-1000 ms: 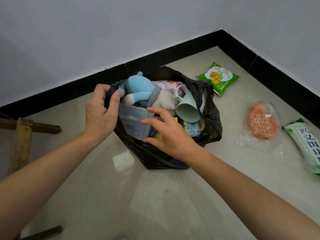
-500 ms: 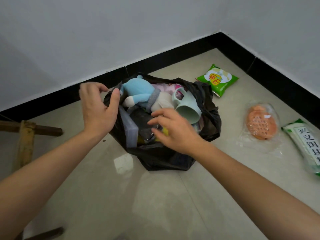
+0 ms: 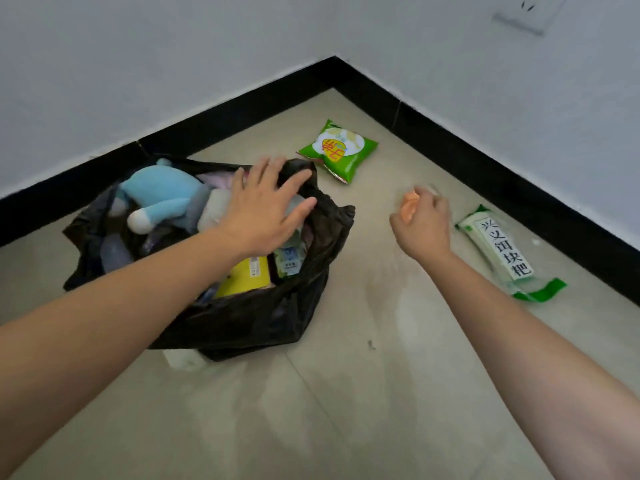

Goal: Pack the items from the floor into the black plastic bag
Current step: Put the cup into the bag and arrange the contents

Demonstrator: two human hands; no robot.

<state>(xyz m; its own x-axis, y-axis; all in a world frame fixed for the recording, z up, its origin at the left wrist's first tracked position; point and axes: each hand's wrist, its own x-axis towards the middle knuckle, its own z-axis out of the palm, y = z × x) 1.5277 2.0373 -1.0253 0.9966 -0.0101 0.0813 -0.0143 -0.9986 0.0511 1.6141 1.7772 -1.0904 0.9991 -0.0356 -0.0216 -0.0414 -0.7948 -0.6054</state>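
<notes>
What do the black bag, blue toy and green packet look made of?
Black bag: thin plastic film, glossy; it crumples and sags in soft folds.
Blue toy: plush fabric, matte and fuzzy, likely stuffed, given its rounded limbs.
Green packet: printed plastic or foil film, shiny, with puffed body and crimped edges.

Two pale, matte painted walls (image 3: 138,64) meet in a corner at the upper middle. A glossy black skirting band (image 3: 242,109) runs along the foot of both. The floor of large, polished beige tiles (image 3: 346,427) shows soft whitish glare patches and a thin grout line (image 3: 318,403). A white wall socket plate (image 3: 526,12) sits high on the right-hand wall. The light is even and diffuse.
</notes>
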